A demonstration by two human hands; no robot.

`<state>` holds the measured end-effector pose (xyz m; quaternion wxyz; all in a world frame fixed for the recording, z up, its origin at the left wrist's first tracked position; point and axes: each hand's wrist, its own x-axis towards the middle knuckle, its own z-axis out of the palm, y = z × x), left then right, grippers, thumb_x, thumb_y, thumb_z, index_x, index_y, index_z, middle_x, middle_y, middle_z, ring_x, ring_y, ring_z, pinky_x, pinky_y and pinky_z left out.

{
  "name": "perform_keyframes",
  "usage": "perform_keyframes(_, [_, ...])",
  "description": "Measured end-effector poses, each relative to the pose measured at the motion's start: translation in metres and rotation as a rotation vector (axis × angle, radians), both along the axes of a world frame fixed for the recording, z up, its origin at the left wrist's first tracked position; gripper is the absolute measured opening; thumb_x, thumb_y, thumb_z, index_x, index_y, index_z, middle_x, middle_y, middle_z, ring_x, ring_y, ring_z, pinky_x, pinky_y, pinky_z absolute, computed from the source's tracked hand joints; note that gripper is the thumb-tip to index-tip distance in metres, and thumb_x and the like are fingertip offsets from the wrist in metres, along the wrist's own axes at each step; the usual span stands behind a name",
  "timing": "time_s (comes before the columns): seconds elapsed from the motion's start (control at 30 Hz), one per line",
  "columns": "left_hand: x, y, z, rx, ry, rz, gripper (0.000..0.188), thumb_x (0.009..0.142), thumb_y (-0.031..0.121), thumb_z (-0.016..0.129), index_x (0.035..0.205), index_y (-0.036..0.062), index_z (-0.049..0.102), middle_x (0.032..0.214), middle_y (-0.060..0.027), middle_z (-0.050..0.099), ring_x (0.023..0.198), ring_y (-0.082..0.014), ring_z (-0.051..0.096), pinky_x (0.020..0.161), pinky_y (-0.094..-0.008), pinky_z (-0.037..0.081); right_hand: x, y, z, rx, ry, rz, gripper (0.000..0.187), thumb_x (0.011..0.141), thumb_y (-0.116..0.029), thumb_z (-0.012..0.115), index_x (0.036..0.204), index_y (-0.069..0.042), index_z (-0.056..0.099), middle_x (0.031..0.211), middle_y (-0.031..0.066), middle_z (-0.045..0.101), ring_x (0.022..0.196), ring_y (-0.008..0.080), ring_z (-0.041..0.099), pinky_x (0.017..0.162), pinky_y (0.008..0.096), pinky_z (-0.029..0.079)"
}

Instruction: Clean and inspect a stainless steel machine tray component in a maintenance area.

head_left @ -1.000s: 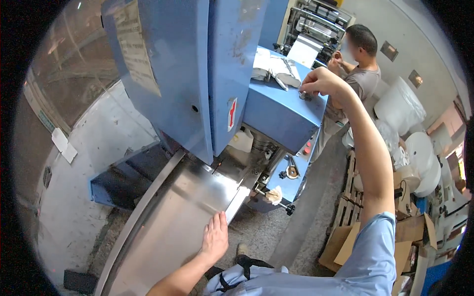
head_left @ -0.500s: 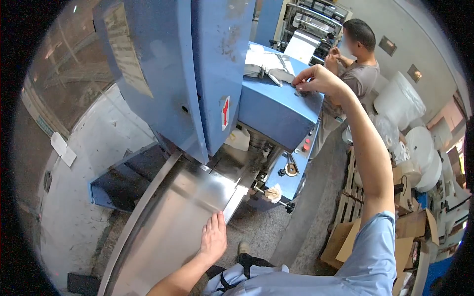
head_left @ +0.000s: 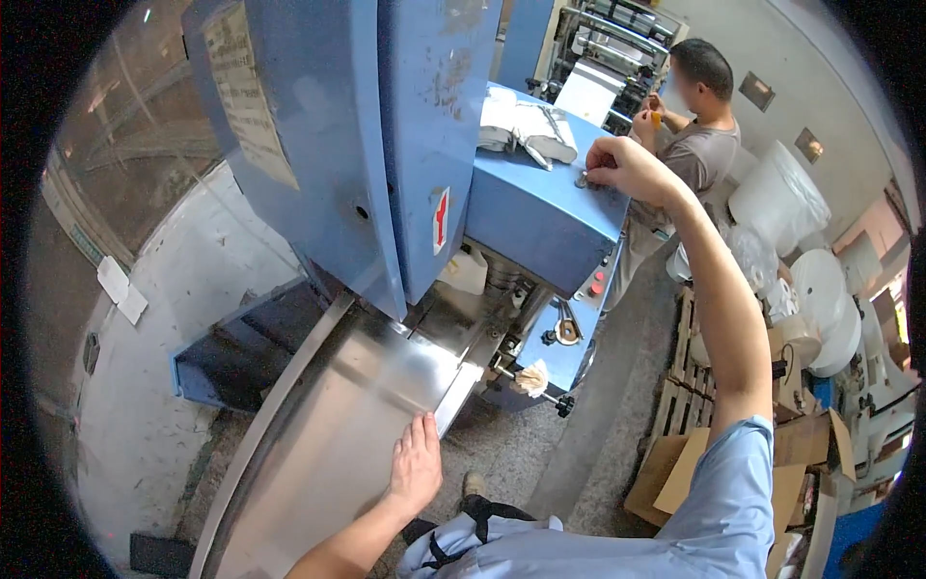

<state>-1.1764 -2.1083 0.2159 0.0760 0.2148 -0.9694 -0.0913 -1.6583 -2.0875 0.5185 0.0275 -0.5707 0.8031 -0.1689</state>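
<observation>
Head view: work seems unfinished; right hand, two o'clock, at small grey metal fitting, grip I cannot tell; left hand, six o'clock, flat, empty

We see fairly bright light, white glare on the steel table, and straight edges bending toward black, grainy corners.

From the head, a fisheye camera looks down and forward, the left hand lower centre, right hand upper right.
</observation>
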Motion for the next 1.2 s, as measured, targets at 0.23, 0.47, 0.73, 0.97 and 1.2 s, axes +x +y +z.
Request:
perform_keyframes(0.23, [-0.001,0.001,-0.001,-0.006,0.008,-0.009,0.059,0.092,0.011,0.054,0.143,-0.013,0.035,0.139,-0.0304,0.046,0.12,-0.0391,0.054,0.096,-0.0444,0.047,0.016,0.016,0.024,-0.171,-0.352,0.002,0.011,0.094,-0.017,0.066,0.097,-0.006,0.065,0.083,-0.0047,0.061,0.074,0.0033,0.053,0.063,0.0207,0.044])
perform_keyframes(0.47, [-0.002,0.0,0.005,0.01,-0.022,-0.002,0.059,0.093,0.012,0.054,0.143,-0.0131,0.035,0.139,-0.03,0.045,0.121,-0.0384,0.053,0.096,-0.044,0.047,0.014,0.007,0.016,-0.03,-0.411,-0.033,0.012,0.093,-0.021,0.068,0.096,-0.009,0.067,0.082,-0.0074,0.061,0.072,0.0018,0.053,0.062,0.0198,0.042])
perform_keyframes(0.73, [-0.001,0.0,0.001,-0.022,-0.031,-0.006,0.062,0.091,0.011,0.053,0.144,-0.0138,0.033,0.14,-0.0301,0.043,0.122,-0.0379,0.052,0.097,-0.0432,0.047,0.024,0.005,0.017,0.013,-0.39,-0.085,0.013,0.093,-0.021,0.067,0.096,-0.009,0.07,0.08,-0.0076,0.062,0.071,0.0015,0.054,0.06,0.0195,0.041])
perform_keyframes(0.97, [-0.001,0.0,0.0,-0.054,-0.031,-0.007,0.063,0.089,0.01,0.054,0.144,-0.0134,0.034,0.14,-0.0304,0.045,0.122,-0.0377,0.053,0.098,-0.0426,0.046,0.025,0.001,0.017,0.01,-0.372,-0.149,0.012,0.091,-0.019,0.067,0.096,-0.008,0.071,0.079,-0.0062,0.064,0.069,0.0023,0.056,0.059,0.0203,0.041])
perform_keyframes(1.2, [-0.001,-0.001,-0.001,-0.05,-0.018,-0.011,0.063,0.088,0.01,0.055,0.143,-0.0138,0.034,0.139,-0.0311,0.045,0.12,-0.0381,0.054,0.097,-0.0421,0.047,0.017,-0.004,0.013,-0.022,-0.415,-0.15,0.021,0.089,-0.021,0.07,0.099,-0.004,0.073,0.08,0.0012,0.07,0.067,0.0075,0.062,0.05,0.023,0.044])
